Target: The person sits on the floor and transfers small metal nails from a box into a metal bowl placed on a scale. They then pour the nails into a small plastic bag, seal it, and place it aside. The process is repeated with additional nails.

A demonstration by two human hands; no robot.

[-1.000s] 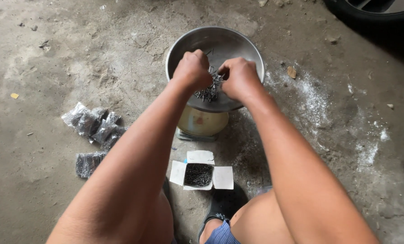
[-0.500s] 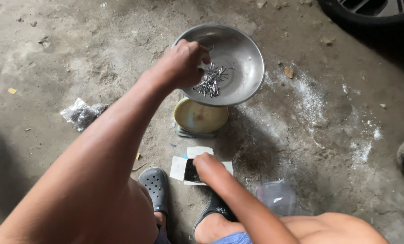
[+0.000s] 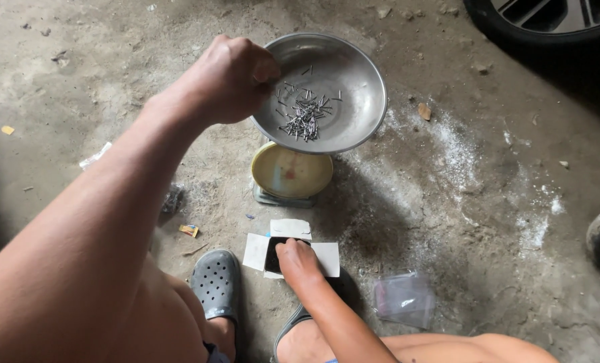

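Observation:
A round metal pan (image 3: pixel 354 74) holding a small heap of thin nails (image 3: pixel 303 114) rests on a dial weighing scale (image 3: pixel 291 173) on the concrete floor. My left hand (image 3: pixel 229 77) hovers at the pan's left rim with its fingers curled; whether it holds nails I cannot tell. My right hand (image 3: pixel 298 261) reaches down into a small open white cardboard box (image 3: pixel 255 251) of dark nails in front of the scale, fingers inside it.
A clear plastic bag (image 3: pixel 404 298) lies to the right of the box. My grey clog (image 3: pixel 217 282) is beside the box. A car tyre (image 3: pixel 548 27) fills the top right corner. Scraps and white powder mark the floor.
My right hand has left the pan and gone down into the white box. My left hand stays at the pan's rim. The view has shifted.

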